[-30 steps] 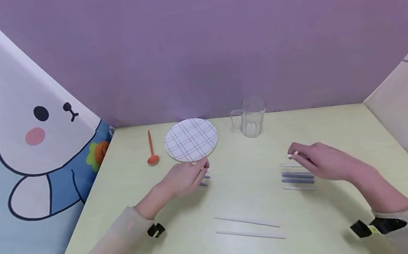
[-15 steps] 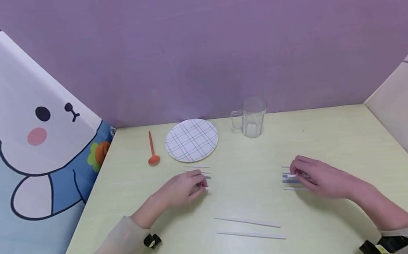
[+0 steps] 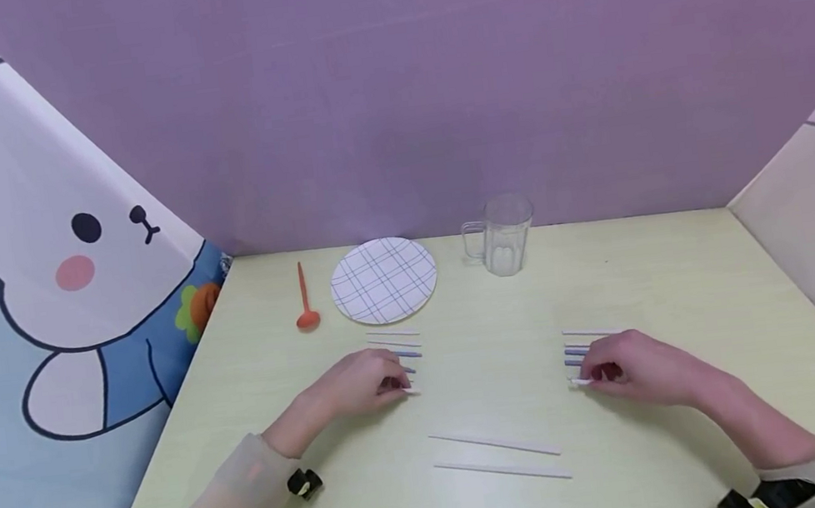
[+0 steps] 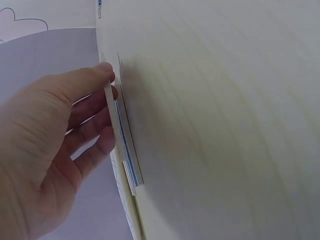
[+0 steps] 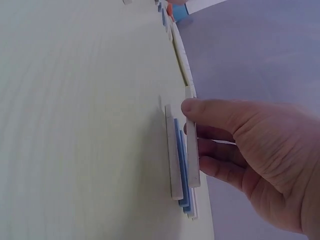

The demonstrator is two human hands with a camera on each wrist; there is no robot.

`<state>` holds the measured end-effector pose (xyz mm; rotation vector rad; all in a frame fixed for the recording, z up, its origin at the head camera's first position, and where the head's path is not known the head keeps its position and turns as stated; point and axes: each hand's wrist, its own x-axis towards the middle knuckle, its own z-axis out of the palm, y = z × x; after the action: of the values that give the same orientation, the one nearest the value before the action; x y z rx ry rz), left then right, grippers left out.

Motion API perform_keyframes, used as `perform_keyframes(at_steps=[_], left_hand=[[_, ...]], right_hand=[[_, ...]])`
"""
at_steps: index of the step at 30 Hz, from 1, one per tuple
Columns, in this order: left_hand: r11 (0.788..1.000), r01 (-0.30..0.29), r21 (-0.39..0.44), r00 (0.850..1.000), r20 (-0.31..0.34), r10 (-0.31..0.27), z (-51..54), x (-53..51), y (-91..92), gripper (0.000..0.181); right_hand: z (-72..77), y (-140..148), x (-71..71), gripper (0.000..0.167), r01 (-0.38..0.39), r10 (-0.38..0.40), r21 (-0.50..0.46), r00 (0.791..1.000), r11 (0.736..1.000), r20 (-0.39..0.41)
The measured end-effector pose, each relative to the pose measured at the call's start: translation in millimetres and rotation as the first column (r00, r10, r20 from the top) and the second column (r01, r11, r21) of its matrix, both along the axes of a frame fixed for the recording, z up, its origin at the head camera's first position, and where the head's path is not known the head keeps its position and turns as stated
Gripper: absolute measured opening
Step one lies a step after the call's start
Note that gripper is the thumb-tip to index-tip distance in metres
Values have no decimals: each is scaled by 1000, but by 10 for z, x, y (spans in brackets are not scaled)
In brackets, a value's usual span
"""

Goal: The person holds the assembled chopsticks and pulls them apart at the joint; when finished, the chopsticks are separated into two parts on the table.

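Note:
My left hand pinches a short white stick between thumb and fingers, over the near end of the left row of white and blue sticks. In the right wrist view my right hand pinches another short white stick, held just off the table beside a row of white and blue sticks. That right row is partly hidden under the hand in the head view. Two longer white sticks lie slanted at the middle front.
Behind the left row lies a round plate with a blue grid pattern. An orange spoon lies left of it, and a clear mug stands to its right. A purple backdrop rises behind the table.
Both hands have moved toward the near side over their rows, each still with a white stick. The far sticks of both rows have come into view.

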<state>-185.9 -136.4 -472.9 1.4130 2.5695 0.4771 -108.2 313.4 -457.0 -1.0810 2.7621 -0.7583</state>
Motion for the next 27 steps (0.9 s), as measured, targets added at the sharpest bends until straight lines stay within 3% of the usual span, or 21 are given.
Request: perform_keyframes(at_steps=[15, 27], left_hand=[[1000, 14, -1, 999, 30, -14, -29, -27, -35, 6], [1000, -15, 3, 999, 34, 15, -27, -25, -22, 6]], right_hand=[[-52, 9, 18, 18, -12, 12, 13, 1000, 1000, 0], [-86, 17, -2, 21, -1, 1, -2, 1000, 1000, 8]])
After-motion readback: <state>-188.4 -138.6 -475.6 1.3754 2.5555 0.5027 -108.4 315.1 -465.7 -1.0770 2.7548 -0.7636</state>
